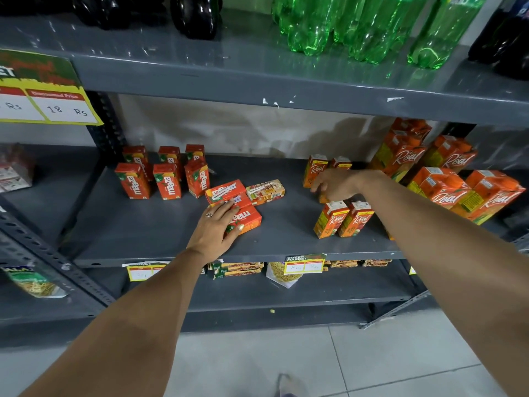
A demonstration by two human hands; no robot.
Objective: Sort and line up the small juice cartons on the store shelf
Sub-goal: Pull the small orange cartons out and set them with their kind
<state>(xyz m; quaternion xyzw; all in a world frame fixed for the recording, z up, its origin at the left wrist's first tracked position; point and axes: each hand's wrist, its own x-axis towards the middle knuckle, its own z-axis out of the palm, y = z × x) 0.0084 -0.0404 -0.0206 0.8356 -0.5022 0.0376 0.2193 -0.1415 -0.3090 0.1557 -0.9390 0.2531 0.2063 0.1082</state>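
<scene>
Head view: my left hand lies flat, fingers spread, on two fallen Maaza cartons mid-shelf, pressing but not gripping. A third fallen carton lies just behind them. Six upright Maaza cartons stand in two rows further left. My right hand curls over a small Real carton; closure cannot be judged. Two upright Real cartons stand just in front of it. Large Real cartons are at right on the shelf.

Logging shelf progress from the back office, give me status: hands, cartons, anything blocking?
Left hand flat on the toppled Maaza cartons. Right hand closing on a small Real carton. Six Maaza cartons stand lined up. Nothing blocking.
</scene>
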